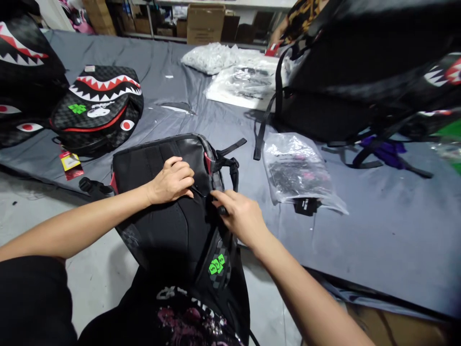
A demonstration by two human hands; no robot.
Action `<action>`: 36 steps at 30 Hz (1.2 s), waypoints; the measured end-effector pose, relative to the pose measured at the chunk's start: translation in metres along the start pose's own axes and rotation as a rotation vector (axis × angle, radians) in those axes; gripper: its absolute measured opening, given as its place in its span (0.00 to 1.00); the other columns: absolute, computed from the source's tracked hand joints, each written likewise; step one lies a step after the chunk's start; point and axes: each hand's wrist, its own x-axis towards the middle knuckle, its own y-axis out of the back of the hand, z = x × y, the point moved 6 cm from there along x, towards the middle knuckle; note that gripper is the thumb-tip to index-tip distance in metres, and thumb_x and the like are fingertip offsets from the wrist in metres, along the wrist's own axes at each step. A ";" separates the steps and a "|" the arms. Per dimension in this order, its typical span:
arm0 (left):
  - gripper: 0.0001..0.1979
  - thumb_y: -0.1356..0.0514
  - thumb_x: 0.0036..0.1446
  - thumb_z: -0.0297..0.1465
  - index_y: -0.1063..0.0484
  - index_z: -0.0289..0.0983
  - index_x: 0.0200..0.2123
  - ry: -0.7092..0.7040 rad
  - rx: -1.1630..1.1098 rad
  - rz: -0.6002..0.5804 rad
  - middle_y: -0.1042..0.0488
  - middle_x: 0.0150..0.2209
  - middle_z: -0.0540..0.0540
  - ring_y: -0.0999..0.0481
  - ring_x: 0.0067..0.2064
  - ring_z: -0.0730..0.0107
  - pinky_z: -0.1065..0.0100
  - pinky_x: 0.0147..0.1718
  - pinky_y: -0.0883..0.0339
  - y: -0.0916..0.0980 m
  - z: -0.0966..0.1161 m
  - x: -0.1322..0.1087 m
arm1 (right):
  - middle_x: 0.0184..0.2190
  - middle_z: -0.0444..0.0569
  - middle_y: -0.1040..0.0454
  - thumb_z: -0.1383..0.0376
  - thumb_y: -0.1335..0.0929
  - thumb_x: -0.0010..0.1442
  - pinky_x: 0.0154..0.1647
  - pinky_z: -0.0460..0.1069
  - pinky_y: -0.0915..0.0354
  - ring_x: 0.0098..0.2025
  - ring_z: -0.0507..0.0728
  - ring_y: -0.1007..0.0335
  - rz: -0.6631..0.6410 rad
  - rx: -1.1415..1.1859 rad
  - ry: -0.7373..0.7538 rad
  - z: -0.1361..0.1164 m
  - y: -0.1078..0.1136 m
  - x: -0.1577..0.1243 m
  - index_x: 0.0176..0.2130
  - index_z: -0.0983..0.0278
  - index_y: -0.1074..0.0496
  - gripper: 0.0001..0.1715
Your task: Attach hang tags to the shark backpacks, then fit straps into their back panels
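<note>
A black backpack (pixel 154 226) leans against the table edge in front of me, its back panel facing up toward me. My left hand (pixel 173 180) rests on the panel with its fingers curled in, gripping the panel beside a dark fold. At the bag's right side, my right hand (pixel 239 216) is closed on a black strap; a dark rounded end shows under its fingers. Below it hangs a checked shoulder strap (pixel 220 257) with a green patch. Black webbing (pixel 232 146) sticks out at the upper right. What lies beneath both hands' fingertips is partly hidden.
A shark-mouth backpack (pixel 103 105) lies at the left of the grey-covered table (pixel 389 230), beside more bags. Right of me are a clear plastic packet (pixel 297 168) and a large black bag (pixel 342 81). Another person's arm (pixel 279 33) reaches in behind white plastic packages (pixel 241 81).
</note>
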 end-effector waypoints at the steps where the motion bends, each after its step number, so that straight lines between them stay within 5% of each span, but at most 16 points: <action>1: 0.18 0.46 0.64 0.48 0.29 0.39 0.35 -0.010 0.006 0.034 0.24 0.37 0.46 0.31 0.47 0.61 0.53 0.58 0.50 -0.001 0.001 -0.003 | 0.42 0.47 0.22 0.72 0.37 0.63 0.34 0.47 0.36 0.41 0.57 0.24 -0.045 -0.005 0.029 -0.001 0.001 0.012 0.60 0.56 0.34 0.27; 4: 0.17 0.45 0.64 0.47 0.29 0.39 0.36 -0.055 0.019 0.131 0.24 0.37 0.46 0.30 0.47 0.61 0.54 0.57 0.48 -0.003 0.002 -0.008 | 0.40 0.46 0.20 0.70 0.36 0.63 0.31 0.47 0.38 0.36 0.57 0.23 -0.152 -0.071 0.116 -0.007 0.004 0.044 0.63 0.52 0.39 0.32; 8: 0.17 0.45 0.64 0.46 0.29 0.39 0.37 -0.055 0.020 0.192 0.24 0.37 0.45 0.30 0.47 0.61 0.54 0.56 0.46 -0.005 -0.003 -0.012 | 0.35 0.48 0.20 0.66 0.38 0.66 0.30 0.48 0.40 0.34 0.58 0.24 -0.197 -0.170 0.221 -0.020 0.007 0.066 0.54 0.56 0.31 0.18; 17: 0.18 0.46 0.64 0.47 0.31 0.40 0.45 0.017 -0.154 0.141 0.25 0.44 0.42 0.30 0.53 0.59 0.50 0.59 0.42 -0.010 -0.007 -0.014 | 0.37 0.54 0.26 0.70 0.42 0.69 0.30 0.50 0.38 0.37 0.59 0.29 -0.210 -0.392 0.366 -0.033 -0.001 0.057 0.43 0.64 0.27 0.15; 19: 0.20 0.43 0.61 0.48 0.34 0.40 0.48 0.112 -0.139 0.249 0.26 0.49 0.41 0.31 0.55 0.58 0.49 0.59 0.42 0.005 -0.017 -0.016 | 0.40 0.54 0.28 0.71 0.41 0.68 0.30 0.50 0.38 0.41 0.60 0.32 -0.152 -0.451 0.426 -0.036 0.001 0.054 0.42 0.64 0.27 0.15; 22: 0.24 0.41 0.59 0.48 0.36 0.39 0.52 0.434 -0.032 0.416 0.29 0.54 0.38 0.34 0.58 0.53 0.47 0.59 0.43 0.031 -0.051 -0.030 | 0.41 0.56 0.29 0.72 0.42 0.68 0.31 0.51 0.39 0.44 0.61 0.35 -0.058 -0.504 0.478 -0.042 0.008 0.063 0.42 0.65 0.28 0.16; 26: 0.23 0.46 0.63 0.47 0.36 0.38 0.53 0.698 0.076 0.452 0.32 0.57 0.36 0.35 0.60 0.49 0.47 0.58 0.45 0.049 -0.081 -0.044 | 0.46 0.60 0.31 0.72 0.46 0.69 0.36 0.52 0.39 0.50 0.64 0.39 0.110 -0.462 0.393 -0.057 0.025 0.117 0.47 0.68 0.29 0.20; 29: 0.20 0.46 0.63 0.45 0.34 0.38 0.51 0.600 0.105 0.430 0.29 0.54 0.38 0.33 0.57 0.51 0.48 0.56 0.43 0.053 -0.066 -0.034 | 0.45 0.60 0.31 0.72 0.46 0.69 0.36 0.51 0.39 0.50 0.64 0.38 0.192 -0.369 0.301 -0.064 0.039 0.157 0.46 0.69 0.28 0.21; 31: 0.14 0.45 0.63 0.41 0.31 0.39 0.46 0.462 0.084 0.346 0.25 0.47 0.41 0.29 0.51 0.54 0.50 0.53 0.41 0.048 -0.044 -0.023 | 0.45 0.59 0.30 0.70 0.46 0.70 0.37 0.51 0.38 0.49 0.64 0.36 0.273 -0.286 0.242 -0.059 0.052 0.157 0.44 0.69 0.28 0.20; 36: 0.14 0.48 0.66 0.38 0.28 0.37 0.45 0.208 -0.067 0.116 0.25 0.48 0.40 0.30 0.53 0.55 0.52 0.53 0.39 0.020 -0.009 -0.001 | 0.35 0.51 0.26 0.46 0.42 0.68 0.39 0.51 0.35 0.40 0.58 0.29 0.650 0.220 -0.070 -0.007 0.084 0.069 0.47 0.65 0.29 0.28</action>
